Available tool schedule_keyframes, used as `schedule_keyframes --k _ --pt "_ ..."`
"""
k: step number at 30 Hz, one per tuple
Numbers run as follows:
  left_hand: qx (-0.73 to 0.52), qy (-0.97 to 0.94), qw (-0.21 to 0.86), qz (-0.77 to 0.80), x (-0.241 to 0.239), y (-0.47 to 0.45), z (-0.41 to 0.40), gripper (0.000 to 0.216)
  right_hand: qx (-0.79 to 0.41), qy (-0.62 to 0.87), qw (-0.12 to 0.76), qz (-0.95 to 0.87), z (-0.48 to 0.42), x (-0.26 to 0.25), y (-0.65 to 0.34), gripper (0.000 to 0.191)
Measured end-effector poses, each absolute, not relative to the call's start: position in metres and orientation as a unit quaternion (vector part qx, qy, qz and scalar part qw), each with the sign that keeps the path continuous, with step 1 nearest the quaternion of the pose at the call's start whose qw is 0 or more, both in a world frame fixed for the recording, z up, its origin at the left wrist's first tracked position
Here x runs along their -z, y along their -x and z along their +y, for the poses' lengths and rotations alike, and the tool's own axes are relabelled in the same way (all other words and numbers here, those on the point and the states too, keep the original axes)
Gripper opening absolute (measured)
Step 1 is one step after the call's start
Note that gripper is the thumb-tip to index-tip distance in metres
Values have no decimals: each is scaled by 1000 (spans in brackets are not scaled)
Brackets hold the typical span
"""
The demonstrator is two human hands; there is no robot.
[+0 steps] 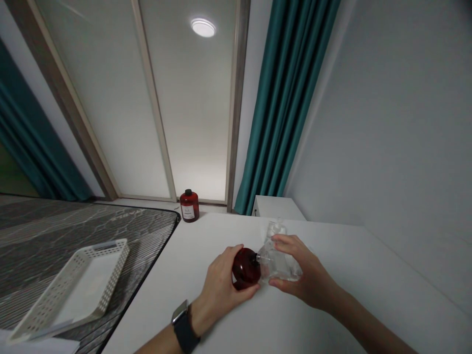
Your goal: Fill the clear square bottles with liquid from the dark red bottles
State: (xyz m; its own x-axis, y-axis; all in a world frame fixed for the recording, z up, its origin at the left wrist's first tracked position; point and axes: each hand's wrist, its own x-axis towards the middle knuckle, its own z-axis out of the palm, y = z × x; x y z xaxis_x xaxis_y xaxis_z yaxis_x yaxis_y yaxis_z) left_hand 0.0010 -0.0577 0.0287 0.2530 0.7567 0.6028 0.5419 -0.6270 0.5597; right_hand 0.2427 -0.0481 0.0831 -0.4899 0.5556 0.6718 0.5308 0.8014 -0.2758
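My left hand (pixel 221 280) is wrapped around a rounded, dark red bottle (pixel 245 267) on or just above the white table. The bottle's narrow black neck faces right, toward a see-through, crinkled-looking plastic piece (pixel 279 261). Around that piece my right hand (pixel 300 268) curls, thumb below and fingers above. Whether it is a bag or a bottle I cannot tell. A small shiny part shows where neck and plastic meet; whether they touch is unclear.
A second red bottle (pixel 189 206), black-capped and labelled, stands at the table's far left corner. The white table (pixel 158 300) borders a grey patterned surface (pixel 147 231) holding a white perforated basket (pixel 103 290). Behind are a white cabinet (pixel 278 207), teal curtain (pixel 283 108) and glass doors.
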Motion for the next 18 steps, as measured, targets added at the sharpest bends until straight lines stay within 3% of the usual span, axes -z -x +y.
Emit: schedule_keyframes --k 18 --pt "-441 -777 146 425 -31 -1 -59 73 -18 317 384 -867 -48 -88 -242 61"
